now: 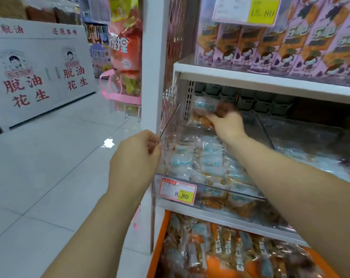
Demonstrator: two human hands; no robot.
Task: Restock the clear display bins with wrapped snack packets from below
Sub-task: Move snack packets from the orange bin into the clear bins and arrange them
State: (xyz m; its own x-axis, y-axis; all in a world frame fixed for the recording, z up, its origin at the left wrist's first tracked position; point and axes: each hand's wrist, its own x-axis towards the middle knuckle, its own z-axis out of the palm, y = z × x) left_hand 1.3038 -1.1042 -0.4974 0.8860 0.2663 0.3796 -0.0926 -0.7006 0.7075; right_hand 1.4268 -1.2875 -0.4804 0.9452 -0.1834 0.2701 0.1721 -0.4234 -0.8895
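Head view: filling step. Left hand (136, 159) pinches clear flap (170, 121) of display bin (240, 194); right hand (228, 122), blurred, grips snack packets (205, 106) at bin's rear. Next, likely: release onto pile, reach orange crate (160, 237) below.

Both arms in shot, and both are bare: hand, wrist and forearm uncovered right out to the frame edges. Your left hand (136, 157), up and left of the 8.80 tag (177, 192), reads sharp, with a smooth back, rounded knuckles and the thumb's outline clear. The left forearm (93, 227), below-left of the tag, is plain and narrows toward the wrist. Your right hand (226, 122), above the tag, is smeared by motion blur, so finer detail can't be made out. The right forearm (290, 177), right of the tag, looks plain and broadens toward the frame edge.
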